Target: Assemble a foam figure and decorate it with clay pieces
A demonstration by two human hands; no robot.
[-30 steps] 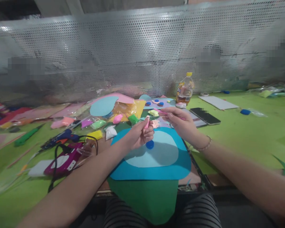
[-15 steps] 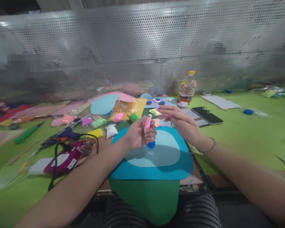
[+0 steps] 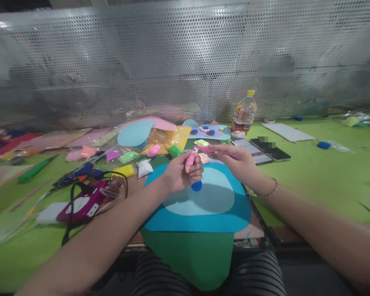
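Observation:
Between the fingers of my left hand (image 3: 181, 172) is a small pink clay figure (image 3: 190, 160), its top end turned up. My right hand (image 3: 239, 162) is closed on a thin pink modelling tool (image 3: 228, 153), whose flat end points left, just above the figure. I cannot tell whether the tool touches it. Below my left hand a blue clay piece (image 3: 196, 186) rests on a light blue paper shape (image 3: 216, 197), which lies on a darker blue sheet (image 3: 200, 224). Green paper (image 3: 194, 259) hangs over the table edge beneath.
A hot glue gun (image 3: 80, 174) and a magenta power strip (image 3: 83, 207) with cables lie at left. Bagged clay, including a yellow pack (image 3: 123, 171), sits behind. A bottle (image 3: 244, 113), phone (image 3: 269, 149) and white board (image 3: 286, 132) stand or lie farther back, before a perforated metal screen (image 3: 185, 61).
My right hand has turned and its fingers have closed around the modelling tool, which now shows lengthwise above the figure. The clay figure has tilted slightly in my left hand.

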